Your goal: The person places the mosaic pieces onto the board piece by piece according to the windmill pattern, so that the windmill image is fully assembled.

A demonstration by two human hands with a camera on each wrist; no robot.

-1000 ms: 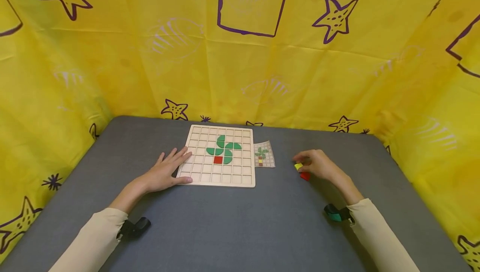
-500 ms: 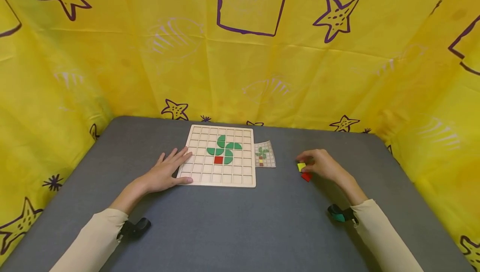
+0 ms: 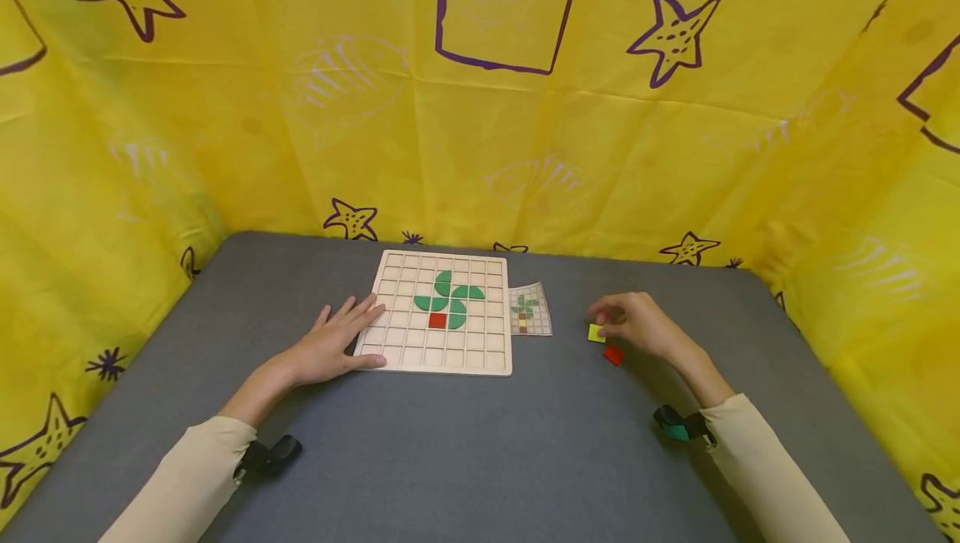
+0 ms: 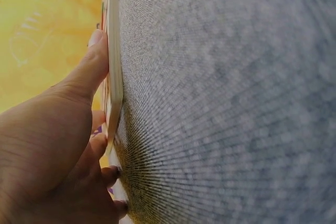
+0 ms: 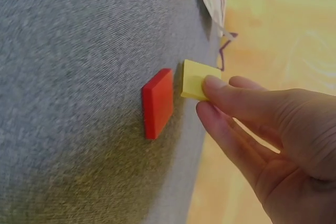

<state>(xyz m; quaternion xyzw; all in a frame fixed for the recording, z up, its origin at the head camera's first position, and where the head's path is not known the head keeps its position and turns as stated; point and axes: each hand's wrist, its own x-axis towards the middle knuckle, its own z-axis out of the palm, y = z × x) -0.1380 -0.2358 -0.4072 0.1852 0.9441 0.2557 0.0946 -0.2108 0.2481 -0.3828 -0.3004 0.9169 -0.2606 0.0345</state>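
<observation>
My left hand [image 3: 326, 350] lies with fingers spread over the left edge of a wooden grid board [image 3: 474, 341]; in the left wrist view the thumb rests along the board's edge [image 4: 116, 85]. Green petal-shaped pieces [image 3: 457, 310] form a pinwheel on the board, with a red square tile [image 3: 437, 321] below it. To the right, my right hand [image 3: 641, 326] pinches a yellow square tile [image 5: 193, 76] between thumb and fingers, close over the table. A loose red tile [image 5: 158, 103] lies beside it, a small gap away.
A small pattern card [image 3: 538, 323] lies against the board's right side, showing a green pinwheel over red and yellow squares. The grey table [image 3: 480, 451] is bordered at the back and sides by a yellow printed cloth [image 3: 480, 135].
My right hand first shifts slightly right, then back left with the yellow tile. That tile now sits flatter and farther from the red one. The left hand stays put.
</observation>
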